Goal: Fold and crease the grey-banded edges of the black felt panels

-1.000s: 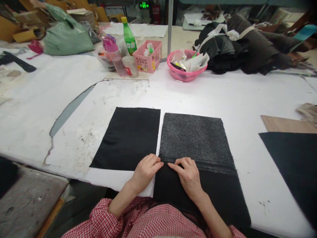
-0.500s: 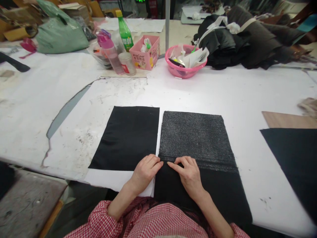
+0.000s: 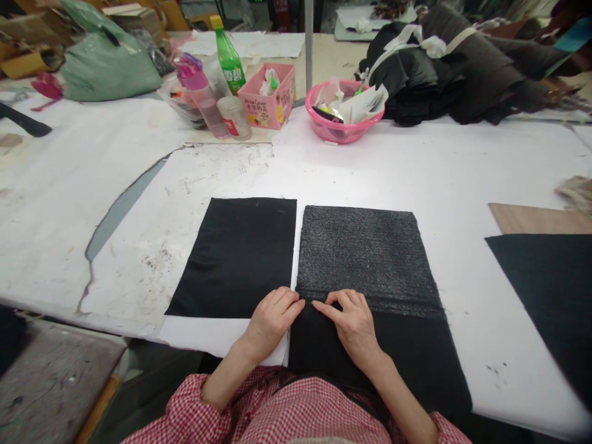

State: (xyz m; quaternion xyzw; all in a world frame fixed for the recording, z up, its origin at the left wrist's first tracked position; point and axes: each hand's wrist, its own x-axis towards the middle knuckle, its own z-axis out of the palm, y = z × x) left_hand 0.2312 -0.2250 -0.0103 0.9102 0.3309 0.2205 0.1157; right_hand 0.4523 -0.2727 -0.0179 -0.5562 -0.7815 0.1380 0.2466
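A black fabric piece [image 3: 379, 357] lies in front of me, its far part a grey-flecked, rough-textured panel [image 3: 361, 253] with a ridged seam or fold across the middle. My left hand [image 3: 274, 317] is closed at the left end of that ridge, thumb and fingertips pinching the fabric edge. Just to its right, my right hand [image 3: 354, 324] pinches the same ridge, thumb and forefinger nearly meeting. Beside it on the left lies a smooth black fabric sheet [image 3: 243, 256], flat and untouched. What sits under my fingertips is partly hidden.
White paper covers the table [image 3: 453, 166], torn at left. Along the back stand a pink basin [image 3: 345, 132], a pink box [image 3: 272, 102], a green bottle [image 3: 229, 58] and a green bag [image 3: 108, 71]. Dark fabric rolls [image 3: 416, 74] lie back right; another dark sheet [image 3: 550, 290] lies right.
Both hands stay at the ridge in almost the same pinch. The view has shifted very slightly; the fabric pieces lie as before.
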